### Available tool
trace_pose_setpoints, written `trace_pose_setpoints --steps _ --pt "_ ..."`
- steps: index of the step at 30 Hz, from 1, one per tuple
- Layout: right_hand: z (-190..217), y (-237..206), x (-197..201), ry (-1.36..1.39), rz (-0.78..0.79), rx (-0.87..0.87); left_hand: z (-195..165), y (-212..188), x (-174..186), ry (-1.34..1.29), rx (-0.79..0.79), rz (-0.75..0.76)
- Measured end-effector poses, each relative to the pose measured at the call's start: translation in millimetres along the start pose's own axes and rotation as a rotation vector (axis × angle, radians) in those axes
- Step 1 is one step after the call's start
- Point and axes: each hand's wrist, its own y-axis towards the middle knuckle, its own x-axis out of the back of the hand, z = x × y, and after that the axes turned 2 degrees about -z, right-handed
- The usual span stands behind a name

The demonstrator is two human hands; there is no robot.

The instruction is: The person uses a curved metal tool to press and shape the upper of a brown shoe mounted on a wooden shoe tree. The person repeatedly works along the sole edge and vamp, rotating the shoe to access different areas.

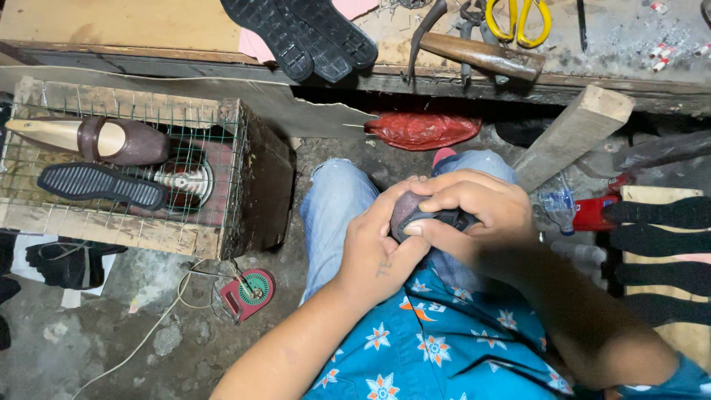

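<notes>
Both of my hands clasp a dark brown shoe (407, 210) with a black sole (446, 218) over my lap. My left hand (379, 241) cups the shoe from the left and below. My right hand (474, 211) wraps over it from the right, thumb pressing on the sole's edge. Most of the shoe is hidden by my fingers.
A wooden box topped with wire mesh (215, 148) stands at left, carrying a brown shoe on a last (111, 141) and a black sole (100, 184). Black soles (307, 33), a hammer (481, 53) and yellow scissors (518, 16) lie on the bench. More soles (659, 244) sit at right.
</notes>
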Motion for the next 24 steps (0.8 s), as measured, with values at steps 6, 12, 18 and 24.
trace_pose_setpoints --steps 6,12,18,24 --pt "1 -1 1 0.004 0.021 -0.027 -5 -1 2 0.007 -0.057 0.008" --pt "2 -3 0 0.047 0.035 -0.048 -14 -6 6 0.148 0.024 0.049" --pt "10 -5 -11 0.051 0.069 -0.064 -11 -10 23 0.260 -0.222 0.095" --pt "-4 -6 -37 0.167 0.095 -0.007 10 -16 54 0.248 -0.074 0.099"
